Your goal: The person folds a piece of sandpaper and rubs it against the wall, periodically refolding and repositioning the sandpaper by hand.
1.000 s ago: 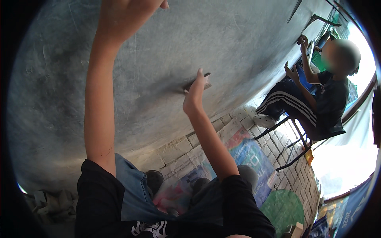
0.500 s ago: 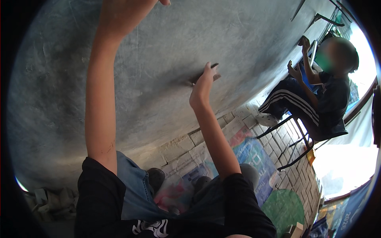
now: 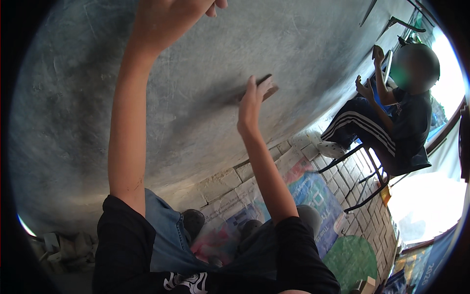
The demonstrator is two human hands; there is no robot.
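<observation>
At the upper middle my right hand (image 3: pixel 256 98) grips a thin, dark flat block (image 3: pixel 271 90) held to the grey, mottled wall (image 3: pixel 196 73), and a shadow falls to the left of it. Higher up and to the left, my left hand (image 3: pixel 174 17) is at the wall, partly cut off by the top edge. Its visible fingers are curled, and I cannot make out what, if anything, is in them.
At right, another person (image 3: pixel 406 122) sits on a black metal chair (image 3: pixel 364 196), hands raised near the wall. Below lie pavers (image 3: pixel 220 186), a printed sheet (image 3: pixel 318 201), a green round mat (image 3: pixel 350 259) and rubble (image 3: pixel 68 247). Metal brackets (image 3: pixel 401 22) stick out at upper right.
My right hand with the flat block has moved up and rightward along the wall. My left hand has shifted a little to the right. The other person's raised hands have shifted slightly.
</observation>
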